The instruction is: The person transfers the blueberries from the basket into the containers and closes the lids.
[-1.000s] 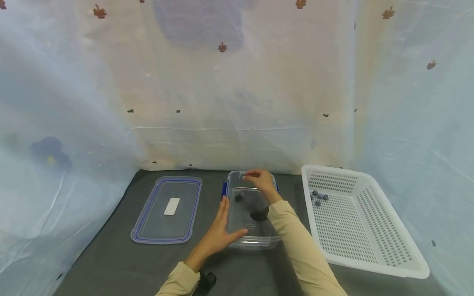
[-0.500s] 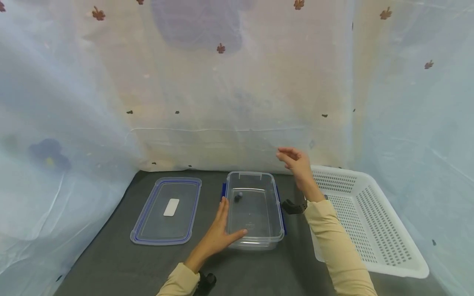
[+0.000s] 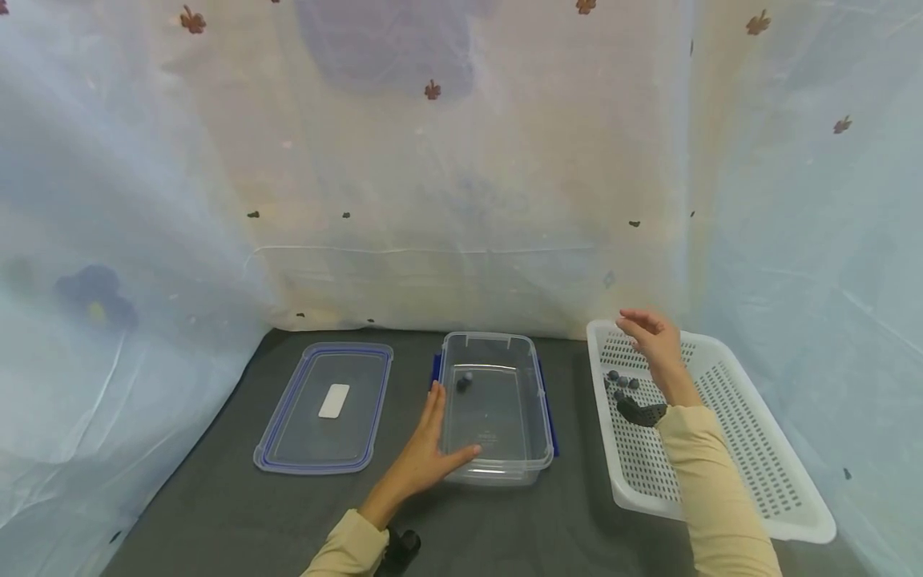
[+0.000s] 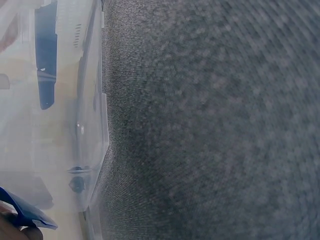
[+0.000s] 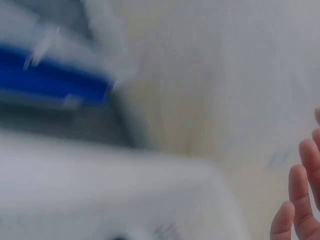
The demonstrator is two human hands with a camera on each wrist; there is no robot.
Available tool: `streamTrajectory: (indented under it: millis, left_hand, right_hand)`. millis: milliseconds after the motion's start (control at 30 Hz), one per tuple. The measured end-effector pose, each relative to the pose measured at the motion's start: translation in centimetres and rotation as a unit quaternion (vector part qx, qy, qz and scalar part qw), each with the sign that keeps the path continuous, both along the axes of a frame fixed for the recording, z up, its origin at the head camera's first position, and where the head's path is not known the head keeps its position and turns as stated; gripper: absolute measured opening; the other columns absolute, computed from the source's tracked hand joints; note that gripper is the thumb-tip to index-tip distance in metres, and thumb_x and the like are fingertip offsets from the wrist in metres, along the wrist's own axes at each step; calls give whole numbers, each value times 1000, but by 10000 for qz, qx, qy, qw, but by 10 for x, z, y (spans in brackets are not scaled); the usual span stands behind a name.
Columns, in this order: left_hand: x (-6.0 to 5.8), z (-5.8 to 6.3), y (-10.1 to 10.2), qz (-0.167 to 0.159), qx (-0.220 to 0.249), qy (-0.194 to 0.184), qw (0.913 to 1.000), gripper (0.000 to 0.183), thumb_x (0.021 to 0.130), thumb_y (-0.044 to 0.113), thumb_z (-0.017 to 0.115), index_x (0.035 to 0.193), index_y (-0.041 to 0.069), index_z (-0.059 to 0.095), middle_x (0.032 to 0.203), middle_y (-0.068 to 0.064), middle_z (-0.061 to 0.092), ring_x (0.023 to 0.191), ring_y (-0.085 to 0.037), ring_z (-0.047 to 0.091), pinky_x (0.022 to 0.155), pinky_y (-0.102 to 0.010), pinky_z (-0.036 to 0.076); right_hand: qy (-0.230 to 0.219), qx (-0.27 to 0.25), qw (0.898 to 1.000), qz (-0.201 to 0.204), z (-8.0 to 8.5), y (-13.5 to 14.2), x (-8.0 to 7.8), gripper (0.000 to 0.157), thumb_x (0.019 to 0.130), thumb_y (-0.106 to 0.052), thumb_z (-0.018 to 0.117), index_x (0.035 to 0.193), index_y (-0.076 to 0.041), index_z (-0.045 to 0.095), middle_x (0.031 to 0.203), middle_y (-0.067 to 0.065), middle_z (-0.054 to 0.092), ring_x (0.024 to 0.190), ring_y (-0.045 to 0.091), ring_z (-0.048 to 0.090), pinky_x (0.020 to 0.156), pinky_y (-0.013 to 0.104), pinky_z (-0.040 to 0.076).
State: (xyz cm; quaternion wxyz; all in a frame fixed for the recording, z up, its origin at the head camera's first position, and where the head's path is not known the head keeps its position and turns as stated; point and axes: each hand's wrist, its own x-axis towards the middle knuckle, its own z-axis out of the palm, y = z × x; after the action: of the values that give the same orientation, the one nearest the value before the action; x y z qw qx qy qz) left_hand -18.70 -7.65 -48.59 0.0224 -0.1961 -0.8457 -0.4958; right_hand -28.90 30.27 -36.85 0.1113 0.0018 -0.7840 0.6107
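several small, dark blue, berry-like balls (image 3: 623,381) lie by the left wall of the white, perforated plastic basket (image 3: 786,527); a few dark ones (image 3: 463,385), too small to count surely, sit inside the clear rectangular plastic box (image 3: 497,425). over the last second the right hand (image 3: 658,344) has crossed from above the box to above the basket, which seems to bring the balls there within reach; its fingers are loosely bent, with nothing visible between them. the left hand (image 3: 425,457) has stayed at the box's left edge, fingers nearly straight and together, thumb spread. a strip of dark grey surface (image 3: 570,473) separates box and basket; the basket's raised rim edges the right hand's path. the clear, blue-edged plastic lid (image 3: 306,425) lies flat, left of the box.
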Motion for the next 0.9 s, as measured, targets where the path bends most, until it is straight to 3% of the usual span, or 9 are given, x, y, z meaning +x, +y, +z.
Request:
streamTrajectory:
  millis: [133,233,333,633,767,900]
  left_hand:
    - [0,1,0,-17,2,0,10000,111,83,48,73,156,6,0,161,-14,-7,144,-36,2,107,-64,17]
    - [0,2,0,-27,-17,20,10000,111,83,48,73,155,5,0,161,-15,-7,144,-38,3,106,-65,17]
    - [0,2,0,-17,-57,-16,10000,111,83,48,73,155,6,-1,161,-14,-8,144,-37,2,107,-64,17]
    - [0,2,0,-32,-32,-7,10000,111,84,49,72,156,7,-1,161,-12,-8,144,-34,0,108,-63,16]
    - [-1,1,0,-21,-12,11,10000,111,84,48,73,156,6,-1,161,-13,-8,144,-35,1,107,-64,16]
    - [0,1,0,-16,7,14,10000,110,84,47,73,156,6,0,161,-13,-8,144,-35,1,107,-64,16]
  right_hand:
    - [-548,532,9970,-161,-27,23,-1,52,96,-30,63,132,6,52,110,-5,63,106,12,52,96,47,39]
    - [-847,975,9916,-27,-43,33,1,55,96,-30,62,134,8,50,129,18,57,118,29,50,99,55,38]
    - [-1030,1313,9858,173,-57,42,2,54,96,-28,63,134,9,49,134,28,50,124,41,45,98,59,38]
    - [-1477,1844,9713,274,-90,61,2,47,88,-19,71,122,10,58,111,21,66,108,39,54,88,56,45]
    - [-1662,2082,9635,274,-98,63,-2,45,84,-18,74,119,8,62,108,19,67,99,33,58,86,56,45]
    - [-1701,2311,9575,301,-104,62,-4,45,81,-21,78,114,7,65,106,19,67,92,28,59,82,48,48]
